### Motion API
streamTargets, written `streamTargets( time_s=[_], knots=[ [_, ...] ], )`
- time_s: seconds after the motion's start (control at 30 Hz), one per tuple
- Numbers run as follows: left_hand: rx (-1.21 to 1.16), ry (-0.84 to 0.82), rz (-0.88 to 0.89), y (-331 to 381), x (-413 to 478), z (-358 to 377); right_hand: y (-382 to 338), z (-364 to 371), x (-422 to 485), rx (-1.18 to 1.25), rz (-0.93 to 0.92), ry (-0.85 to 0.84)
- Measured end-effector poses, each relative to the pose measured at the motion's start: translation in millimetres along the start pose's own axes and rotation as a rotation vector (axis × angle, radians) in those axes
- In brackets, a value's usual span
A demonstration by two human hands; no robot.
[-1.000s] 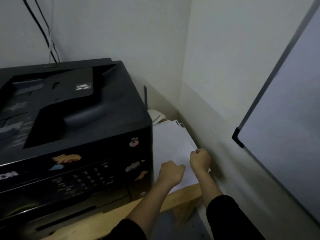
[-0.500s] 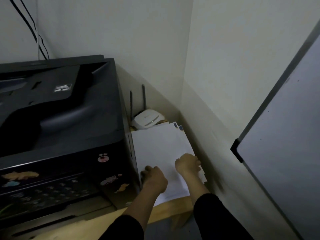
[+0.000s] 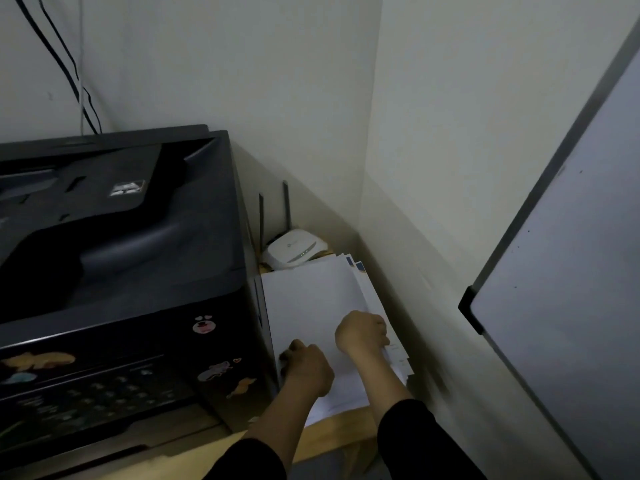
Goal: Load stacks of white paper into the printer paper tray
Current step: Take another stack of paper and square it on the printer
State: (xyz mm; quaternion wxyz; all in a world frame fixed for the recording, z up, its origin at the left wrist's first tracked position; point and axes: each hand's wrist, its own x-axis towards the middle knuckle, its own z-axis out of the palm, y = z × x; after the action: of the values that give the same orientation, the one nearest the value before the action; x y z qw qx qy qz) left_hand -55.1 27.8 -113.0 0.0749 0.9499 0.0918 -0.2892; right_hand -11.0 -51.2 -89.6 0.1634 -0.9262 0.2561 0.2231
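A stack of white paper [image 3: 311, 299] lies on the wooden table, wedged between the black printer [image 3: 121, 271] and the right wall. My left hand [image 3: 306, 367] curls over the stack's left edge beside the printer's side. My right hand [image 3: 362, 332] grips the stack's right edge, fingers tucked under the top sheets. Lower sheets with blue corners fan out at the far right. The printer's paper tray is dark and hard to make out at the lower left.
A white router [image 3: 296, 249] with two upright antennas sits behind the paper. A whiteboard [image 3: 571, 289] leans against the right wall. The wooden table edge [image 3: 332, 434] shows in front. Black cables [image 3: 59, 64] hang on the wall above the printer.
The view has swung right, revealing the router. Both hands moved from the stack's near end onto its side edges, the left hand sliding toward the printer side.
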Motion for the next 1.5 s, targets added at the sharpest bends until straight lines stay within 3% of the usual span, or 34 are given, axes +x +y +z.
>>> streamTargets(
  time_s=[0.23,0.33,0.4,0.57,0.67,0.77,0.93,1.13,1.27,1.37,1.5],
  knots=[
    [0.019,-0.004,-0.004,-2.5,-2.9,-1.4,-4.6,-1.4,-7.8,0.094,-0.017,0.04],
    [-0.006,-0.001,-0.009,-2.3,-4.7,-2.8,4.8,-7.3,0.9,0.401,0.0,0.103],
    [-0.054,0.006,-0.006,-2.4,-4.9,-4.1,10.5,-15.1,5.7,0.549,-0.001,0.051],
    [-0.202,0.022,-0.026,1.2,-9.0,-12.4,22.7,-29.7,6.6,0.45,-0.112,0.008],
    [-0.355,0.047,-0.146,5.9,-14.0,-19.7,34.5,-34.1,14.3,0.556,-0.172,0.013],
    [-0.532,0.167,-0.199,8.6,-18.7,-28.3,47.1,-41.2,20.6,0.695,-0.201,0.003],
    [-0.494,0.249,-0.307,23.1,-28.5,-64.0,73.1,-52.8,27.0,0.832,-0.227,-0.066],
    [-0.264,0.604,-0.153,46.8,-59.1,-133.1,79.6,-34.7,11.2,1.248,-0.122,-0.288],
    [-0.058,0.719,-0.024,58.4,-74.8,-173.5,58.0,-39.9,-10.0,1.487,-0.065,-0.41],
    [-0.078,0.819,0.04,51.8,-89.9,-200.8,36.5,-67.1,-25.4,1.509,-0.167,-0.416],
    [-0.19,0.952,0.079,25.1,-117.9,-245.2,0.2,-123.6,-57.5,1.386,-0.307,-0.305]
  ],
)
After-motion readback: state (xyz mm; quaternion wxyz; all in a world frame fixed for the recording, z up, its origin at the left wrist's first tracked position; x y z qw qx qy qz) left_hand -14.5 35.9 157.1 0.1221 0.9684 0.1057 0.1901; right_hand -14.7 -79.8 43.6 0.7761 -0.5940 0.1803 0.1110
